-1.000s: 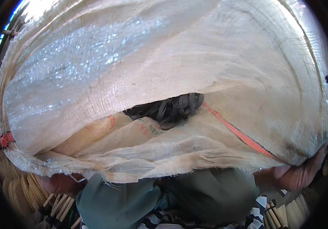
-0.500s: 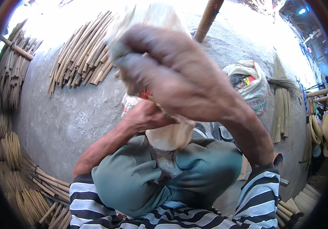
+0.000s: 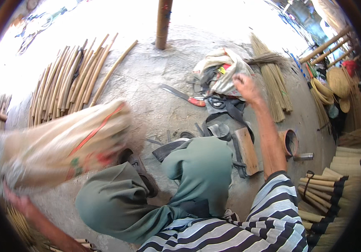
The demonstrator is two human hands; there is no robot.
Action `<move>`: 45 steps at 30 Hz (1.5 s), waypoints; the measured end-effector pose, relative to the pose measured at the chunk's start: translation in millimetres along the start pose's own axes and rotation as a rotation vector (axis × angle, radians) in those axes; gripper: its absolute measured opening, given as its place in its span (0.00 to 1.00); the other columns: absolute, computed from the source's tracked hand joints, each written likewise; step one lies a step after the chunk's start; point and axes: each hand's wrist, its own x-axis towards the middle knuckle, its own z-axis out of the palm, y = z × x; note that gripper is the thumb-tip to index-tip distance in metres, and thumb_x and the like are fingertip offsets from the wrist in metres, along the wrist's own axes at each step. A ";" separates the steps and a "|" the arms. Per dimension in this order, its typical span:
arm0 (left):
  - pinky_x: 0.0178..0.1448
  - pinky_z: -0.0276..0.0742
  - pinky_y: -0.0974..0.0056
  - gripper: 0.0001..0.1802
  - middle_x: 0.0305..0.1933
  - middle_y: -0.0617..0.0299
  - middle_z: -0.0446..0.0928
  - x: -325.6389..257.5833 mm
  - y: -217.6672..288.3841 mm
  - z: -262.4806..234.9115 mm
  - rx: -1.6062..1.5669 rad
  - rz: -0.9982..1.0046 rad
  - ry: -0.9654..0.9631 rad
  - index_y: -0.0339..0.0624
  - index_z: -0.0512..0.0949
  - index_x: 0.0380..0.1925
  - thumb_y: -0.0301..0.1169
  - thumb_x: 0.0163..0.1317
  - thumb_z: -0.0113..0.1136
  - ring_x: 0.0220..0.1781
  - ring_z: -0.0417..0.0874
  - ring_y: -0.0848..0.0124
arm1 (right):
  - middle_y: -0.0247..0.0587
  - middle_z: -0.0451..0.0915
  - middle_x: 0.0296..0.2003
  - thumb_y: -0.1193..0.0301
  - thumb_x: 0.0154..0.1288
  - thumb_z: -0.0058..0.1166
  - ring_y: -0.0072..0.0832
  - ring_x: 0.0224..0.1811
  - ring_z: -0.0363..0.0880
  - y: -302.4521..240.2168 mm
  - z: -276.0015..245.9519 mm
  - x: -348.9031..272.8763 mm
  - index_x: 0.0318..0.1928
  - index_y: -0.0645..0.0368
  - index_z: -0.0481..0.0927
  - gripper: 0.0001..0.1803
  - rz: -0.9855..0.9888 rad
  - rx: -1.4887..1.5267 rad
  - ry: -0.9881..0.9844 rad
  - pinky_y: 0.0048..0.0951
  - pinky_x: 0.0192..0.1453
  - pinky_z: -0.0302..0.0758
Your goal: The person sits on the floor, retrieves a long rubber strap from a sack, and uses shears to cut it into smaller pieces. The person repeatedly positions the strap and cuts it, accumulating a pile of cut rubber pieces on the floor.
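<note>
At the lower left, my left hand is closed at the near-left end of a bulky beige woven sack. The sack has a red stripe with red and green marks and lies sideways, partly smeared by motion. What it holds, if anything, is hidden. My right hand is at the right edge of a white woven sack, its fingers loosely bent and somewhat apart, nothing visible in them. Dark strips and a red and yellow item show in that sack's mouth. A knife with a red handle lies left of it.
Bamboo poles lie at the far left. A wooden block and a round clay-coloured pipe sit right of my knees. Bundled sticks lie beyond my right hand; tied broom-like bundles fill the lower right. A post stands ahead.
Both hands were together in front of me on the pale sack. My left hand has swung it to the left; my right hand has let go and moved right to the white sack.
</note>
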 end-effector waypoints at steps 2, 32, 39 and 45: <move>0.77 0.70 0.49 0.28 0.68 0.48 0.77 -2.8 -20.2 -24.2 0.172 0.023 0.042 0.35 0.74 0.69 0.36 0.72 0.55 0.69 0.78 0.55 | 0.55 0.89 0.45 0.58 0.72 0.56 0.44 0.49 0.89 73.1 30.2 -25.8 0.49 0.61 0.87 0.19 0.235 -0.053 -0.042 0.42 0.55 0.81; 0.79 0.66 0.48 0.30 0.75 0.41 0.69 6.8 -181.7 -86.9 1.847 -0.041 -0.130 0.35 0.71 0.71 0.31 0.70 0.58 0.76 0.72 0.49 | 0.43 0.81 0.46 0.74 0.58 0.62 0.43 0.51 0.79 174.9 201.1 12.0 0.54 0.55 0.74 0.22 -0.097 -0.688 -0.051 0.46 0.55 0.65; 0.80 0.65 0.48 0.30 0.77 0.39 0.68 52.4 -154.6 -108.8 1.758 0.294 -0.284 0.34 0.71 0.71 0.30 0.69 0.58 0.78 0.70 0.47 | 0.51 0.82 0.39 0.69 0.57 0.66 0.52 0.47 0.80 157.9 165.6 -107.0 0.52 0.59 0.70 0.24 0.055 -0.426 -0.125 0.51 0.52 0.68; 0.82 0.60 0.50 0.31 0.76 0.41 0.69 -54.6 -208.7 -11.6 1.623 0.396 -0.740 0.33 0.71 0.70 0.25 0.67 0.63 0.79 0.67 0.46 | 0.55 0.79 0.49 0.68 0.59 0.68 0.53 0.53 0.77 118.1 122.1 -215.2 0.53 0.62 0.75 0.24 0.321 -0.437 -0.358 0.55 0.56 0.73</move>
